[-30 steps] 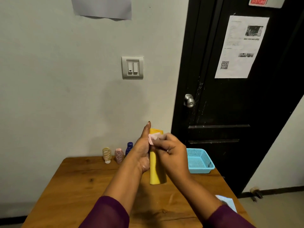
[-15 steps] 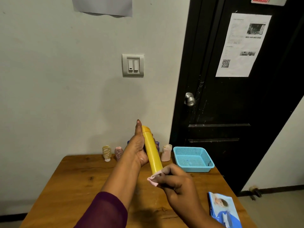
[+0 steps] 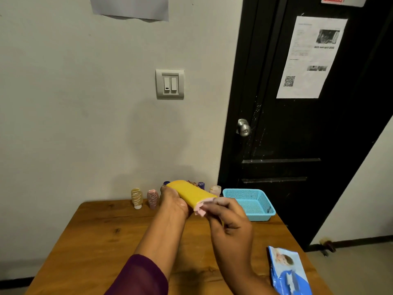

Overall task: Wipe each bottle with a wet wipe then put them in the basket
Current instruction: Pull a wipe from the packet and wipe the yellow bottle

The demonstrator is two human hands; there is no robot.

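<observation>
My left hand [image 3: 173,201] grips a tall yellow bottle [image 3: 191,193], tilted almost flat above the table with its lower end pointing right. Against that end my right hand [image 3: 227,216] pinches a pink wet wipe [image 3: 200,209]. A light blue mesh basket [image 3: 263,201] stands empty at the table's far right. Small bottles line the wall: a tan one [image 3: 136,198], a pink one [image 3: 152,198], a pale one [image 3: 215,190] and dark blue ones [image 3: 201,185] partly hidden behind the yellow bottle.
A blue pack of wet wipes [image 3: 287,271] lies at the wooden table's [image 3: 95,241] near right edge. A black door [image 3: 297,135] with a metal knob [image 3: 243,127] stands behind the basket. The wall carries a light switch [image 3: 170,84].
The yellow bottle has tipped from upright to nearly flat. My right hand with the wipe slid from the bottle's top down to its lower end.
</observation>
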